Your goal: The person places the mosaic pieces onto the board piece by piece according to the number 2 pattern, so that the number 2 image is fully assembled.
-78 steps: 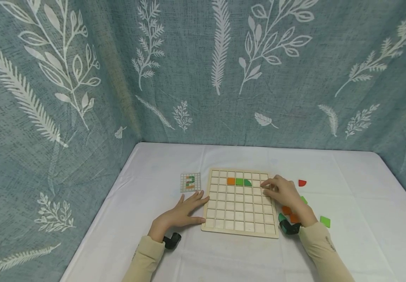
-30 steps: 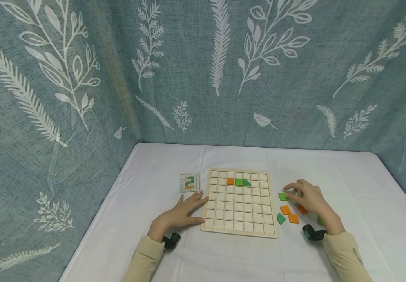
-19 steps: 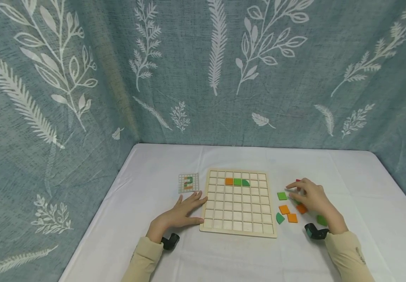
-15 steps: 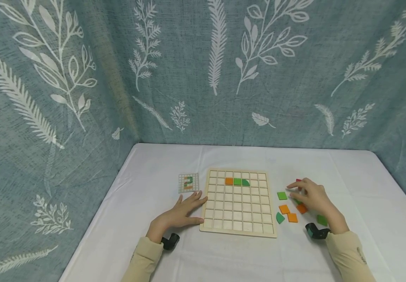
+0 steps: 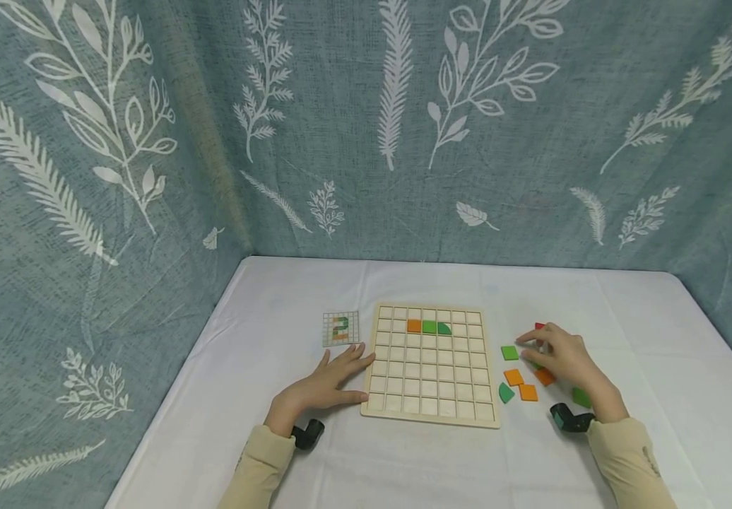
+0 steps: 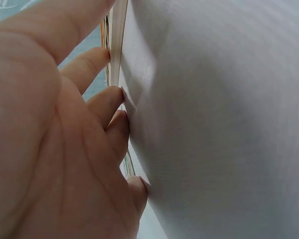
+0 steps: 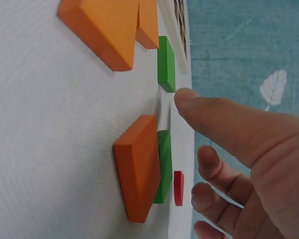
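My left hand (image 5: pixel 335 380) lies with spread, straight fingers against the left edge of a wooden grid board (image 5: pixel 429 422); in the left wrist view its fingertips touch that edge. Set in the board's second row are an orange square tile (image 5: pixel 414 326), a green square tile (image 5: pixel 429 326) and a dark green quarter-circle tile (image 5: pixel 444 329). My right hand (image 5: pixel 562 357) hovers over loose tiles right of the board, fingers loosely bent, thumb and fingers apart, holding nothing. Its thumb is close to a green square (image 7: pixel 166 64) in the right wrist view; an orange square (image 7: pixel 138 169) and a red piece (image 7: pixel 179 188) lie below.
A small pattern card (image 5: pixel 340 329) showing a 2-like figure lies left of the board. Between board and right hand are an orange tile (image 5: pixel 514 377), another orange tile (image 5: pixel 528 392) and a green quarter-circle (image 5: pixel 506 393). A green tile (image 5: pixel 581 398) lies partly under the right wrist.
My right hand has moved from the board's right edge rightward to above the loose tiles, and has stayed nearly still there over the last half second. The left hand has not moved.
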`<action>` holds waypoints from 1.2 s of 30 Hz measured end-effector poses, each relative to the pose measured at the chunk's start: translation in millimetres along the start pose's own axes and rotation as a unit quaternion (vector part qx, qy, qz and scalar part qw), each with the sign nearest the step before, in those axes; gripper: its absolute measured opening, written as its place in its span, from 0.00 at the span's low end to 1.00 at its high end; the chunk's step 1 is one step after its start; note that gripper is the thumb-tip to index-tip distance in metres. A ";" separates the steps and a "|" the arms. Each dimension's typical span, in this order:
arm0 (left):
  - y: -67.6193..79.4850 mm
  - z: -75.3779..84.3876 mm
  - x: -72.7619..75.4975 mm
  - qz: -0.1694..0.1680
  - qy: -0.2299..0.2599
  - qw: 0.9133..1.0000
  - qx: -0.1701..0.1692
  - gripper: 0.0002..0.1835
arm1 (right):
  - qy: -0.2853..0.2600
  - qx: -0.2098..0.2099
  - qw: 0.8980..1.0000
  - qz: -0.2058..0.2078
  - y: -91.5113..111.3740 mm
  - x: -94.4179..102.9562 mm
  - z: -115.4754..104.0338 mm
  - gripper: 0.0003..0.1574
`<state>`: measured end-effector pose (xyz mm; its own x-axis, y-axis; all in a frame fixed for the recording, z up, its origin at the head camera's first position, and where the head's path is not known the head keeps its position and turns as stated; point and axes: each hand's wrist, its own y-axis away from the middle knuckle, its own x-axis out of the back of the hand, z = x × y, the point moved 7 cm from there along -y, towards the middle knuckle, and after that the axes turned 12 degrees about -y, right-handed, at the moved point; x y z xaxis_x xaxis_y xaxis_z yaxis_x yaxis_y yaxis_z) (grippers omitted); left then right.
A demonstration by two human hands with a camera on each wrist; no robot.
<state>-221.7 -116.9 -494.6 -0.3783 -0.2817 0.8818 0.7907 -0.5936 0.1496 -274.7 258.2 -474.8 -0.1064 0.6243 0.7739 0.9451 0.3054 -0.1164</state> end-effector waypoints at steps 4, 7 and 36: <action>0.4 0.0 0.2 0.001 -0.002 1.000 -0.001 0.38 | 0.000 -0.003 1.000 -0.003 0.5 -1.3 -0.9 0.14; 0.2 -0.7 -0.6 -0.001 -0.003 1.000 0.002 0.38 | 0.002 -0.003 1.000 -0.004 0.9 -0.6 -2.8 0.14; 0.0 -0.5 -0.9 -0.008 -0.002 1.000 0.004 0.38 | 0.005 0.019 0.999 -0.033 -3.0 -4.7 -8.2 0.16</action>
<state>-221.7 -117.0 -495.6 -0.3894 -0.2689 0.8809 0.7882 -0.5922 0.1677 -274.5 248.4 -472.9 -0.1651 0.5952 0.7864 0.9236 0.3730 -0.0884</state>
